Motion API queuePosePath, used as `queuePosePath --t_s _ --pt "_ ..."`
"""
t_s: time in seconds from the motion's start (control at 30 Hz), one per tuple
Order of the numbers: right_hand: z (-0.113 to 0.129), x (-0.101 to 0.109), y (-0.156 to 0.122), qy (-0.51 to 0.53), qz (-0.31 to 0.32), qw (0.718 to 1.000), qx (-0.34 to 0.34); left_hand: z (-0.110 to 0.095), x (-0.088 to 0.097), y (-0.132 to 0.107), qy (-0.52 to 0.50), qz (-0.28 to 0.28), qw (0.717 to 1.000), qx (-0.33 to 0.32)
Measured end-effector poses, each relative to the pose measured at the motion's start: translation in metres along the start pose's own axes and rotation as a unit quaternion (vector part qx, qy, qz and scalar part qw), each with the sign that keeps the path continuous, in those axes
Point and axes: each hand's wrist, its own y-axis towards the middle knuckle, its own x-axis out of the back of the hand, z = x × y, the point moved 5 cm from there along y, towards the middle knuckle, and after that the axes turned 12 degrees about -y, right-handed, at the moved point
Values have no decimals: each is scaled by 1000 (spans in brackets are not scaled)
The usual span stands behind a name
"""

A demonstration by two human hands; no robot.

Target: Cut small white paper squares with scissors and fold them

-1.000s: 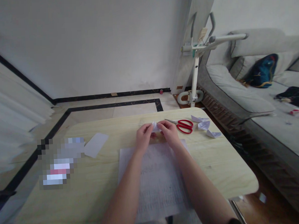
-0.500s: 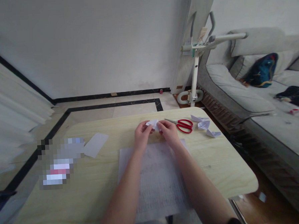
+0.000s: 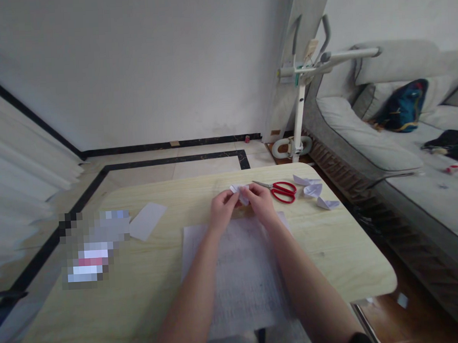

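Observation:
Both my hands meet at the far middle of the light wooden table (image 3: 150, 278). My left hand (image 3: 222, 211) and my right hand (image 3: 260, 202) each pinch a small folded white paper piece (image 3: 240, 193) held between their fingertips, just above the table. A large sheet of printed paper (image 3: 242, 278) lies under my forearms. Red-handled scissors (image 3: 280, 190) rest just right of my right hand.
Three small folded white paper shapes (image 3: 314, 191) lie right of the scissors. A white paper strip (image 3: 147, 221) lies at the left, beside a blurred patch. A grey sofa (image 3: 396, 147) and a white exercise machine (image 3: 300, 101) stand to the right.
The folded paper was lifted and turned a little between my fingertips, then brought back down. Both hands stayed in the same spot.

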Motion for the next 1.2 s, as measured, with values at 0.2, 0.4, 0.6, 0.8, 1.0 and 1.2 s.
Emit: queuePosePath --t_s 0.2,0.4,0.6,0.8,1.0,1.2 --pt "0 -1 0 36 4 999 -11 -2 0 0 20 -3 1000 -17" --pt "2 0 0 -10 -6 1000 -20 5 1 1 72 19 996 -45" --pt "-5 -3 3 -5 14 1000 -8 5 3 2 73 -11 996 -40" --pt "-9 -3 3 22 21 999 -27 5 2 2 94 2 994 -59" --pt "-10 -3 3 64 23 997 -43 10 1 1 123 37 988 -89" --pt "-9 -3 3 51 44 997 -39 10 0 1 107 32 991 -70"
